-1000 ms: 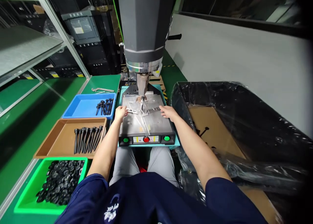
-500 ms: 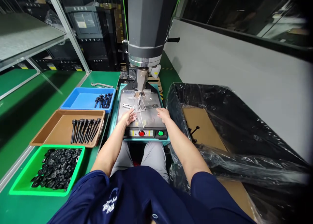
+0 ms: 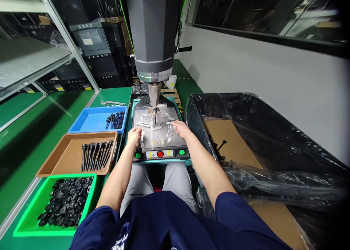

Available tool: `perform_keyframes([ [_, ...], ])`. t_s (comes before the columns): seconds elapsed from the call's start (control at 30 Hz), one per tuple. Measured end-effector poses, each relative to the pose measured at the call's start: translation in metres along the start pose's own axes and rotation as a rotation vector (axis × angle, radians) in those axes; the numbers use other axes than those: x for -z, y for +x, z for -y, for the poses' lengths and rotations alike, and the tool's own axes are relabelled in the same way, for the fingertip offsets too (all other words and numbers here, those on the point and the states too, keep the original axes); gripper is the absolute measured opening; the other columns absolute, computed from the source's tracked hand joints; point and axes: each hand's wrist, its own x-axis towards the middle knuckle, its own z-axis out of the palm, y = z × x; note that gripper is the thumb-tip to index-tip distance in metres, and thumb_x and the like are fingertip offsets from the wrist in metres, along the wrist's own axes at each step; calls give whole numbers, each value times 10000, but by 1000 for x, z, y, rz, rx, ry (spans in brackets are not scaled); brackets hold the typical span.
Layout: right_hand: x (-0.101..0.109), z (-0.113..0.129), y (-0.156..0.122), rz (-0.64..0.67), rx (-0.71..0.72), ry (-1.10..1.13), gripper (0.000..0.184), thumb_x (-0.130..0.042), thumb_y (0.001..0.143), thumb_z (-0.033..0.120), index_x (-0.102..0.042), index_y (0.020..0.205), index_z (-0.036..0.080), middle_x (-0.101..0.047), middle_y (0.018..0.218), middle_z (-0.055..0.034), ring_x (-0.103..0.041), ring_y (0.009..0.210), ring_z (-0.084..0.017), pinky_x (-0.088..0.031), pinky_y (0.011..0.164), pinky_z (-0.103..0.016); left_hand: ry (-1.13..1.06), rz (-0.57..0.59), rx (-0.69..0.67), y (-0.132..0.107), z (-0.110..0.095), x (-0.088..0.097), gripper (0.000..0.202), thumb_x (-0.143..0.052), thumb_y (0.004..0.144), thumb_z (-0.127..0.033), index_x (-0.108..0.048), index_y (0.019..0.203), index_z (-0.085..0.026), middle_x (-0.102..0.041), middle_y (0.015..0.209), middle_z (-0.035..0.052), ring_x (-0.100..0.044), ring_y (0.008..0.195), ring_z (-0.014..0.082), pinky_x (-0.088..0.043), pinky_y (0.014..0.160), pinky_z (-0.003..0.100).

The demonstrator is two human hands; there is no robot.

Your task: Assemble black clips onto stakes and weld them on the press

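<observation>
3 trays (image 3: 65, 151) line the green bench (image 3: 113, 92) beside the machine (image 3: 151, 49).

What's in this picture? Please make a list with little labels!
Left hand: pinching thin clear plastic film
Right hand: at the film's other side, grip unclear
Under film: flat grey metal plate
Buttons: one round red button, two round green buttons
Above: dark grey machine head
Left: rectangular plastic blue tray, brown tray, green tray; black parts inside

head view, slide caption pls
Left hand and right hand hold clear film over a metal plate, brown tray at left.
</observation>
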Motion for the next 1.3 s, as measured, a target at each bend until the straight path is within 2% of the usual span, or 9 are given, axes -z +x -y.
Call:
perform_keyframes([
  [0.27, 24, 1, -38, -84, 247, 131, 361, -848, 587, 410, -601, 720, 181, -421, 514, 77, -319, 443, -42, -183, 388, -170, -35, -70, -60, 4, -18, 7, 150, -646, 731, -182, -641, 863, -111, -649, 653, 27, -511, 473, 69, -395, 455, 179],
  [0.53, 19, -27, -49, -44, 131, 186, 340, -827, 566, 368, -641, 803, 211, -437, 512, 95, -364, 451, -54, -236, 404, -164, -21, -48, -35, 7, -18, 12, 142, -609, 687, -228, -599, 802, -146, -641, 673, 22, -464, 420, 60, -282, 379, 169],
  [0.67, 21, -29, -48, -43, 68, 160, 277, -826, 565, 291, -658, 763, 195, -678, 750, 3, -601, 646, -99, -419, 513, -178, 45, -16, 9, 8, -19, 17, 156, -600, 667, -232, -611, 791, -139, -669, 720, 59, -561, 510, 106, -373, 439, 195],
  [0.77, 20, -30, -49, -18, 30, 188, 243, -817, 602, 269, -655, 765, 192, -723, 813, -31, -664, 719, -138, -477, 592, -214, 115, -67, 11, 6, -22, 20, 196, -623, 653, -191, -632, 837, -126, -677, 753, 72, -619, 606, 149, -457, 529, 238],
  [0.9, 14, -34, -54, -43, 55, 226, 241, -824, 630, 286, -654, 773, 190, -715, 766, -21, -658, 680, -129, -480, 593, -212, 186, -229, -258, -13, -28, 13, 274, -661, 700, -143, -644, 970, -183, -686, 954, 44, -643, 860, 151, -494, 713, 224],
  [1.0, 9, -36, -61, -35, 77, 268, 257, -836, 663, 327, -647, 771, 190, -707, 771, -17, -660, 699, -127, -482, 594, -206, 273, -117, -455, -45, -14, -7, 161, -701, 743, -176, -682, 901, -198, -698, 925, 43, -643, 871, 169, -500, 725, 233],
  [1.1, 5, -33, -69, -26, 48, 291, 224, -814, 725, 334, -647, 771, 191, -718, 806, -26, -673, 736, -134, -503, 630, -218, 379, 372, -51, -86, 28, -31, 86, -750, 737, -226, -688, 761, -171, -695, 698, 50, -621, 591, 156, -475, 563, 243],
  [1.17, 2, -30, -75, -12, 15, 293, 175, -791, 762, 306, -660, 781, 192, -737, 856, -40, -687, 777, -142, -518, 667, -227, 428, 681, 271, -110, 63, -45, 158, -772, 749, -290, -705, 798, -155, -737, 743, 91, -647, 577, 163, -486, 559, 252],
  [1.3, -2, -23, -87, 55, -36, 303, 92, -747, 816, 243, -682, 794, 182, -751, 901, -63, -703, 823, -153, -540, 721, -240, 144, 716, 615, -134, 113, -68, 284, -751, 799, -352, -699, 985, -143, -760, 954, 134, -710, 736, 169, -535, 714, 279],
])
